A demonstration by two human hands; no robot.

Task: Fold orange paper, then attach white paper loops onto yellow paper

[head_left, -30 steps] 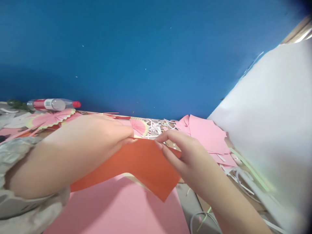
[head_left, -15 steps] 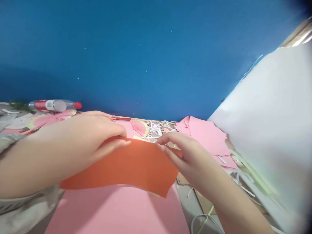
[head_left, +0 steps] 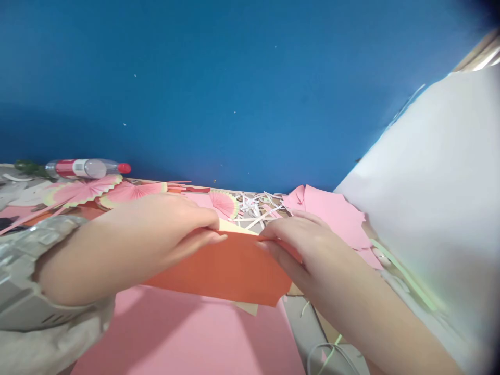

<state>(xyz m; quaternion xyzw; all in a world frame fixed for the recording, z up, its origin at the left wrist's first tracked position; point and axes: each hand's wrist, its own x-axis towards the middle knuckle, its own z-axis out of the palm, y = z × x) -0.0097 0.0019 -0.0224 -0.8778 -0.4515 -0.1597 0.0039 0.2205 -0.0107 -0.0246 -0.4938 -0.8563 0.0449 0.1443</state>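
Note:
An orange sheet of paper (head_left: 230,268) is held up between both hands, its near edge hanging over a large pink sheet (head_left: 187,338). My left hand (head_left: 183,224) pinches its top edge left of the middle, thumb on the near side. Farther right, my right hand (head_left: 297,239) pinches the same edge between thumb and fingers. Pale yellow paper (head_left: 234,227) shows behind the top edge, and a corner of pale paper (head_left: 247,308) peeks out below the orange sheet. The sheet's left part is hidden behind my left hand and forearm.
Pleated pink fans with yellow rims (head_left: 88,190) lie at the back left, near a plastic bottle with a red cap (head_left: 96,169). White paper shreds (head_left: 253,205) and cut pink paper (head_left: 328,213) lie at the back. A blue wall (head_left: 234,94) rises behind.
My left hand has shifted right along with the orange paper, and my right hand slightly right. The sheet now tilts differently, with more pale paper showing above and below it.

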